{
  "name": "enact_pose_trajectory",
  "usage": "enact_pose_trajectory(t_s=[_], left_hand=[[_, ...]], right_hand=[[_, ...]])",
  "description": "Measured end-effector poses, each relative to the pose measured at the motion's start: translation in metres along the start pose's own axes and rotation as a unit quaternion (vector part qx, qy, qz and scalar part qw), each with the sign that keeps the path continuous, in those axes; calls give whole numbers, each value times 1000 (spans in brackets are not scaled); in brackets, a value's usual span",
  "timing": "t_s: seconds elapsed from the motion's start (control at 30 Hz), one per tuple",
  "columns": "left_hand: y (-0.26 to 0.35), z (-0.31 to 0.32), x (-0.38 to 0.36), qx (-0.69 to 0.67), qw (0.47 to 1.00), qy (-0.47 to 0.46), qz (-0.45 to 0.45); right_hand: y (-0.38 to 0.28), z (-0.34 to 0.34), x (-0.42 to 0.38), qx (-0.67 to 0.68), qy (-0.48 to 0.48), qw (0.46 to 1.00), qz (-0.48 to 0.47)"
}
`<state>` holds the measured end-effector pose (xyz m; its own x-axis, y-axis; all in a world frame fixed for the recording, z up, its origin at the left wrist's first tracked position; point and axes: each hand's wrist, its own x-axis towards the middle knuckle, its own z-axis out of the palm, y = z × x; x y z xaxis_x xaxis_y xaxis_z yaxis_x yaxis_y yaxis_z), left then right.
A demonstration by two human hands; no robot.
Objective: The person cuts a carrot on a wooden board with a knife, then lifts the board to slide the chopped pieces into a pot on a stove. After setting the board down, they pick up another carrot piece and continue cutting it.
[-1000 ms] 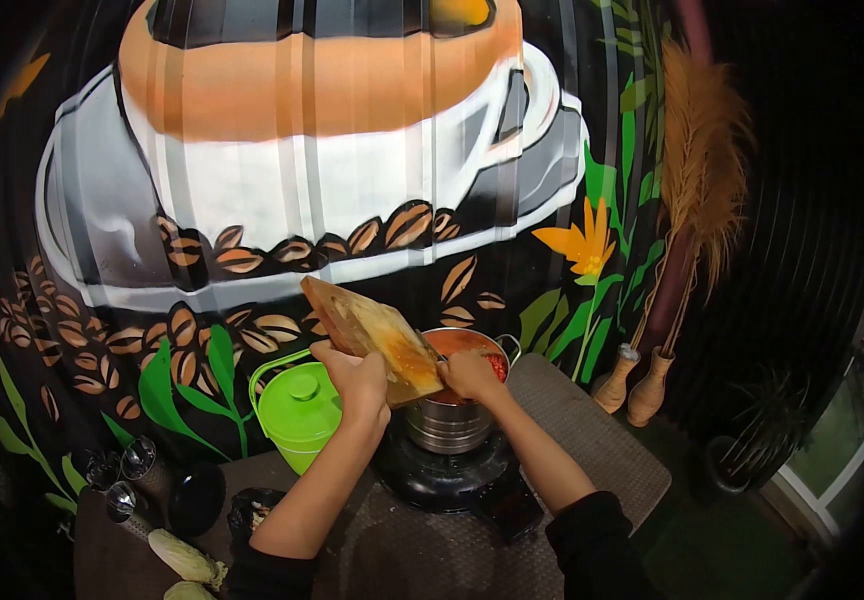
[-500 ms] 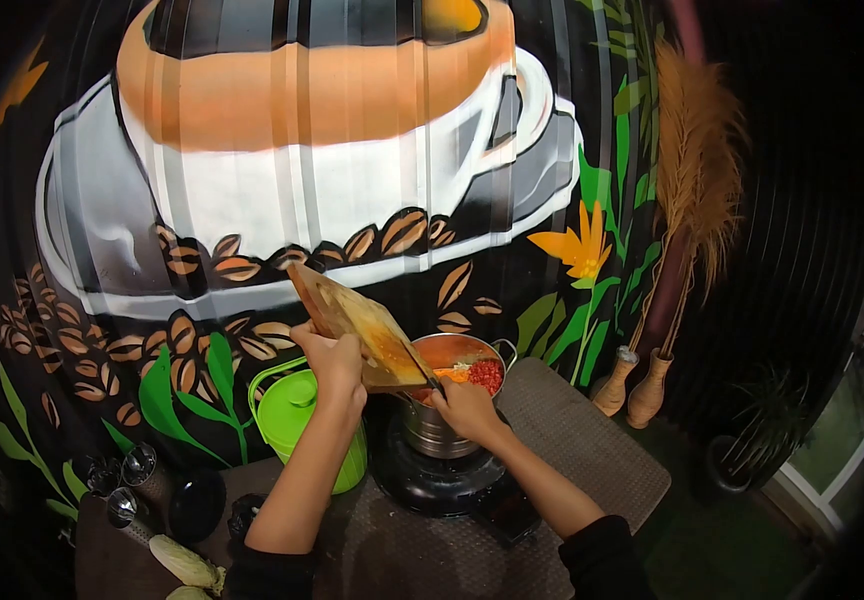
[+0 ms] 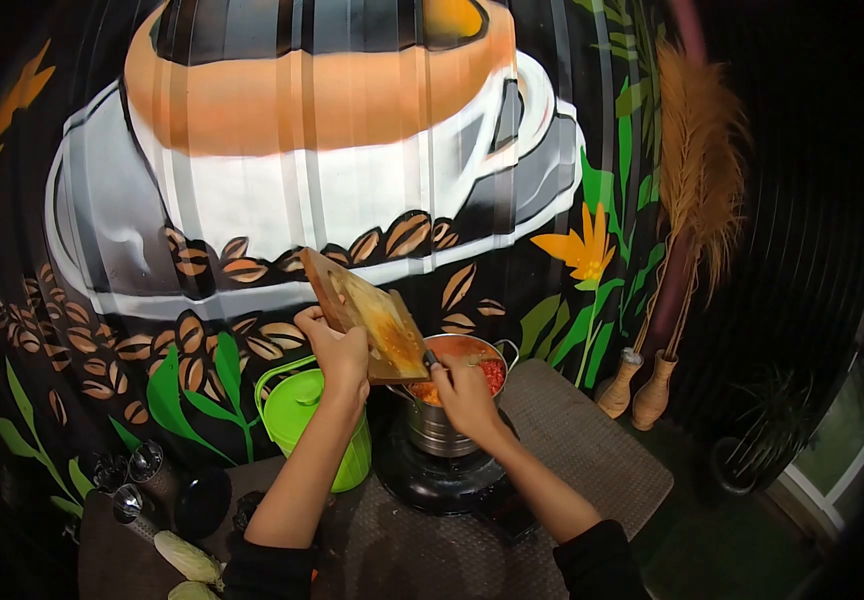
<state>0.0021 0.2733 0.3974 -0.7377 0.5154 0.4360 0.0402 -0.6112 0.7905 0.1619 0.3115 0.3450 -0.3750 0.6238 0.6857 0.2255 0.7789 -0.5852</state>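
Observation:
My left hand (image 3: 340, 352) grips a wooden cutting board (image 3: 377, 325) by its left edge, holding it steeply tilted over a steel pot (image 3: 430, 430). Orange stains mark the board's face. My right hand (image 3: 464, 392) is closed around a dark handle (image 3: 431, 357), apparently a knife's, at the board's lower right; its blade cannot be made out. Red and orange chopped food (image 3: 493, 374) shows inside the pot, partly hidden by the board and my right hand. The pot stands on a black stove (image 3: 422, 486).
A lime-green lidded bucket (image 3: 297, 405) stands left of the stove on the brown table (image 3: 592, 430). Metal containers (image 3: 152, 468), a black round object (image 3: 202, 503) and a pale long vegetable (image 3: 187, 558) are at the left. Two vases (image 3: 654, 393) stand beyond the table's right side.
The board has shifted slightly right and tilted more steeply. My right hand has moved up a little with the handle, and less of the food in the pot is visible.

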Motion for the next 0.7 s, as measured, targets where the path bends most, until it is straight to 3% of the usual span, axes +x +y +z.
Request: enact_pose_trajectory(t_s=[0.17,0.23,0.4,0.53,0.6,0.7], left_hand=[[-18,7,1,20,999,-1,38],[-16,9,0,13,999,-9,29],[2,11,-4,15,1000,-9,-5],[12,4,1,-1,1000,2,25],[21,2,0,-15,998,14,-53],[20,-1,6,-43,993,46,-100]], right_hand=[[-6,17,-16,-51,13,998,-42],[4,22,-11,-150,-9,989,-11],[73,27,10,-204,-104,970,79],[96,19,13,-172,-19,978,117],[90,17,7,-171,15,978,119],[74,16,1,-224,22,969,105]])
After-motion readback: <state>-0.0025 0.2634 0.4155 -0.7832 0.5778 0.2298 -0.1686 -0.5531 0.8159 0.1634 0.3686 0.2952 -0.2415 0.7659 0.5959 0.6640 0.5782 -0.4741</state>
